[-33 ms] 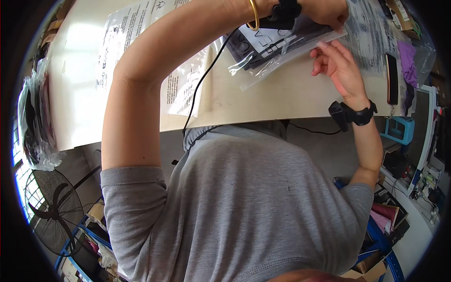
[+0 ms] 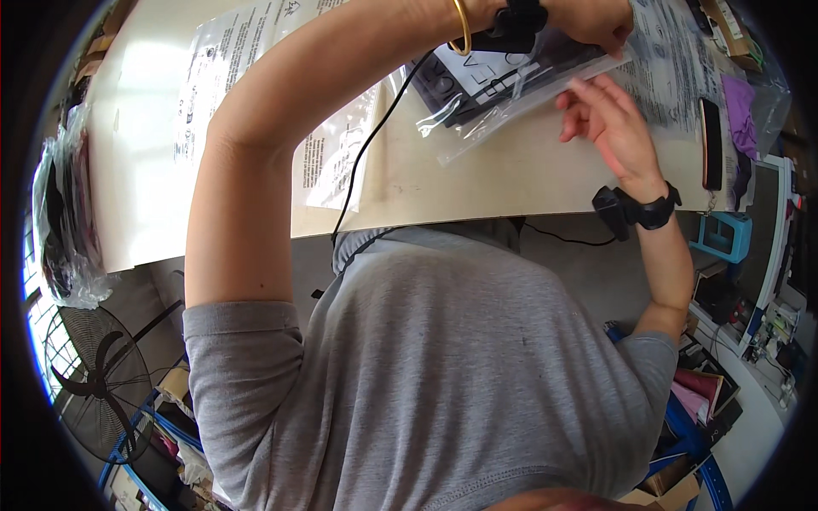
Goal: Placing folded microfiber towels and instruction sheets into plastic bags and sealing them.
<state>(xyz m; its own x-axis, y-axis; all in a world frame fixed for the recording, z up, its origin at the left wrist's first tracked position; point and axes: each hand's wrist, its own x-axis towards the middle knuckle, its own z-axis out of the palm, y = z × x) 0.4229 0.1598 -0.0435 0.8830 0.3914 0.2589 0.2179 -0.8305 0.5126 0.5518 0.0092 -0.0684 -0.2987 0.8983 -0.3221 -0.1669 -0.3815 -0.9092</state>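
Note:
A clear plastic bag [image 2: 477, 140] with a dark, flat folded item [image 2: 456, 100] inside, printed with pale lettering, lies on the table at the far middle. My left hand [image 2: 592, 21] reaches across from the left, its fingers closed on the bag's far right corner; the upper edge of the view cuts that hand off. Close to the bag's near edge is my right hand [image 2: 615, 128], palm partly up. Its index finger is stretched along the edge, while the other fingers are loosely bent and apart. Nothing shows in its grasp.
More printed clear bags [image 2: 336, 162] lie left and far right on the pale table [image 2: 409, 183]. A dark phone [image 2: 711, 143] and purple cloth [image 2: 740, 111] are at the right. Wrapped goods [image 2: 68, 213] hang by the left edge. A thin black cable [image 2: 368, 140] crosses the table. A fan [image 2: 100, 387] stands lower left.
My right hand has shifted slightly left along the bag's near edge, its fingers a little more spread. My left hand stays at the corner.

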